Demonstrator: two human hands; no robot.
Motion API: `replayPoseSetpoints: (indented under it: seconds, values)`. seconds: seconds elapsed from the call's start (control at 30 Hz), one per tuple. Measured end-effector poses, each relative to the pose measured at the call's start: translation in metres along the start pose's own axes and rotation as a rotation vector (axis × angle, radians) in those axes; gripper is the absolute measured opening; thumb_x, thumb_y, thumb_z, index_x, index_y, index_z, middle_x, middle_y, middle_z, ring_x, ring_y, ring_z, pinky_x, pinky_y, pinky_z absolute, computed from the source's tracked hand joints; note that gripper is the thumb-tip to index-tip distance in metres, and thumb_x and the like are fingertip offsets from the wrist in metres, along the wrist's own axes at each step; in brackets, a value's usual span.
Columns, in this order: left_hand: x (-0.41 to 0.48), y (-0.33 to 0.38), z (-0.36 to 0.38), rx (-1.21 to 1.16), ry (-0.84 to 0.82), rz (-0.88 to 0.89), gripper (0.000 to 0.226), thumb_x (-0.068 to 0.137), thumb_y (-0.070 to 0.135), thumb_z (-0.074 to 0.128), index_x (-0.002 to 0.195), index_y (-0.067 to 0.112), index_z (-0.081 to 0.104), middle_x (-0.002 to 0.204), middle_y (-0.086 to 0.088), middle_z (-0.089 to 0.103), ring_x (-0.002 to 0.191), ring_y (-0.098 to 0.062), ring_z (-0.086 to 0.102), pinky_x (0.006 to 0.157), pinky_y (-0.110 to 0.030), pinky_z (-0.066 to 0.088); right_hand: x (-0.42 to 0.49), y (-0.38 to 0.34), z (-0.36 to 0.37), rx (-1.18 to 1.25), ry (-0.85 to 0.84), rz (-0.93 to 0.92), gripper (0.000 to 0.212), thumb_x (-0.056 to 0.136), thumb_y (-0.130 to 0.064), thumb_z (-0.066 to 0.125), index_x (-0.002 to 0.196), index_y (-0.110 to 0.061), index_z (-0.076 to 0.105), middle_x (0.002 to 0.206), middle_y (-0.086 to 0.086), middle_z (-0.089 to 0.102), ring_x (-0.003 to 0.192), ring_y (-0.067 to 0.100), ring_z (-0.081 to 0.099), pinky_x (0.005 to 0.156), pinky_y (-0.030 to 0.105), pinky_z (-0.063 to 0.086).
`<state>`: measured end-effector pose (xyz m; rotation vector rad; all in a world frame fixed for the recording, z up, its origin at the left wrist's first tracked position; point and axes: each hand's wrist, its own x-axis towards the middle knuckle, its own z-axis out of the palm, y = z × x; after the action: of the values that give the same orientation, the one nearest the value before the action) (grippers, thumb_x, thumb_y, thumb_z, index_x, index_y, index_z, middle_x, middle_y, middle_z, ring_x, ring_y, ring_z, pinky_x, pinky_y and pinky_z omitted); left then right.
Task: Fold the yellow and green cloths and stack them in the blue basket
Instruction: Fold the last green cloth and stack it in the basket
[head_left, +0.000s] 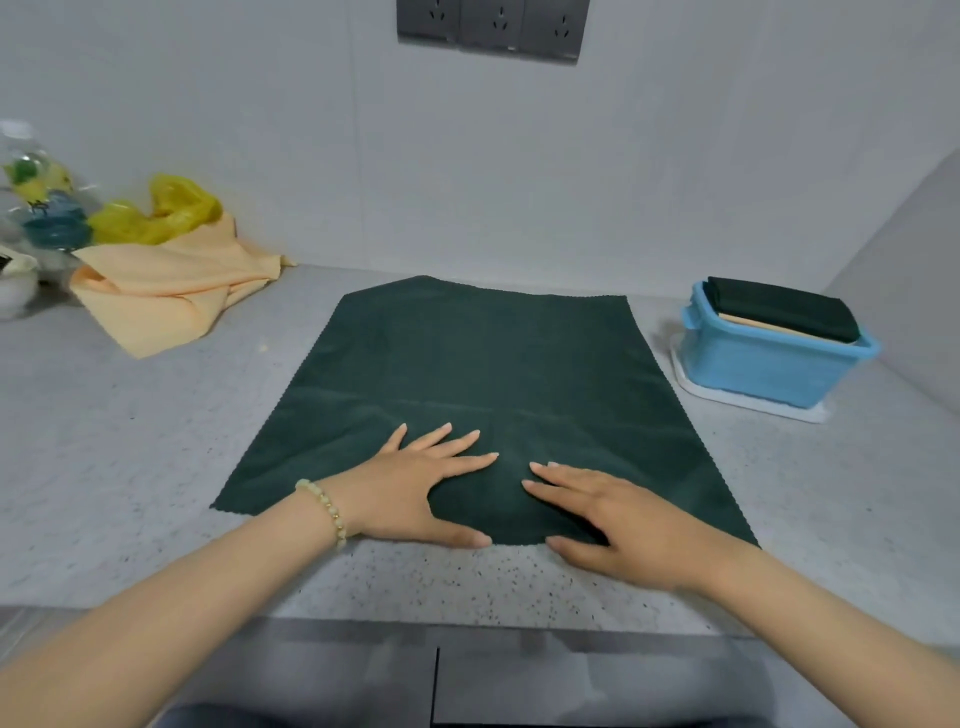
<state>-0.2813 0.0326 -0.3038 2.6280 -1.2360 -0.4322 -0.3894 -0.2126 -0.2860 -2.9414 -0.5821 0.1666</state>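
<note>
Head view: green cloth (483, 395) lies spread flat mid-counter (130, 441), its near edge close to the counter's front edge. Left hand (415, 488) and right hand (613, 519) rest palm-down on its near part, fingers straight and spread, fingertips almost meeting; nothing pinched. Far-left corner of the cloth looks turned under.

Blue basket (753, 364) stands toward the counter's right end on a white tray (748, 402), with a folded green cloth (784, 309) topping the stack inside. Unfolded yellow cloth (171, 296) is heaped at the far-left corner, beside a yellow bag (166, 208) and a bottle (31, 171).

Risk (judgement): the tucked corner could skew the fold, and flat palms may drag the cloth across the smooth counter.

Bottle label is blurred; no writing readable.
</note>
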Motion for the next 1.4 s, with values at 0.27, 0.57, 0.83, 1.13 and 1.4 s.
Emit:
replayPoseSetpoints:
  seconds: [0.27,0.57,0.83,1.13,1.4]
  values:
    - [-0.008,0.017,-0.004,0.105,0.107,0.064,0.062,0.092,0.025,0.045,0.146,0.044,0.024,0.154,0.022,0.023,0.141,0.003,0.019,0.110,-0.019,0.021,0.002,0.010,0.001,-0.013,-0.022,0.025,0.063,0.093,-0.010,0.040,0.150,-0.033,0.021,0.156,-0.019,0.014,0.142,-0.006,0.010,0.104,-0.002,-0.002]
    - [-0.029,0.018,-0.039,0.135,0.054,-0.026,0.040,0.098,0.019,0.044,0.133,0.036,0.054,0.132,0.020,0.056,0.118,-0.007,0.053,0.100,-0.026,0.041,-0.016,0.013,-0.026,0.138,-0.104,0.022,0.056,0.098,-0.005,0.036,0.139,-0.042,0.038,0.140,-0.039,0.030,0.131,-0.016,0.028,0.104,-0.002,0.014]
    - [-0.037,0.021,-0.077,-0.212,-0.218,0.068,0.026,0.089,0.039,0.064,0.078,0.017,0.072,0.059,0.015,0.060,0.051,-0.002,0.049,0.054,-0.015,0.038,-0.024,0.019,-0.074,0.426,-0.315,0.009,0.020,0.090,-0.031,0.064,0.093,-0.012,0.065,0.087,0.023,0.062,0.072,0.030,0.058,0.070,0.042,0.047]
    - [0.032,-0.028,-0.075,0.160,0.252,-0.138,0.022,0.086,0.045,0.064,0.081,0.023,0.066,0.073,0.014,0.052,0.079,-0.010,0.052,0.065,-0.024,0.037,0.061,0.073,-0.060,0.058,-0.023,0.245,0.023,0.084,-0.032,0.068,0.102,-0.018,0.065,0.100,-0.005,0.063,0.093,0.013,0.057,0.086,0.027,0.045]
    - [0.036,-0.071,-0.046,-0.052,0.399,-0.263,0.016,0.084,0.046,0.066,0.093,0.032,0.066,0.089,0.019,0.058,0.086,0.000,0.053,0.070,-0.019,0.040,0.082,0.088,-0.032,0.252,0.209,0.385,0.012,0.085,-0.028,0.067,0.076,-0.023,0.063,0.084,-0.009,0.061,0.082,0.009,0.058,0.081,0.025,0.048]
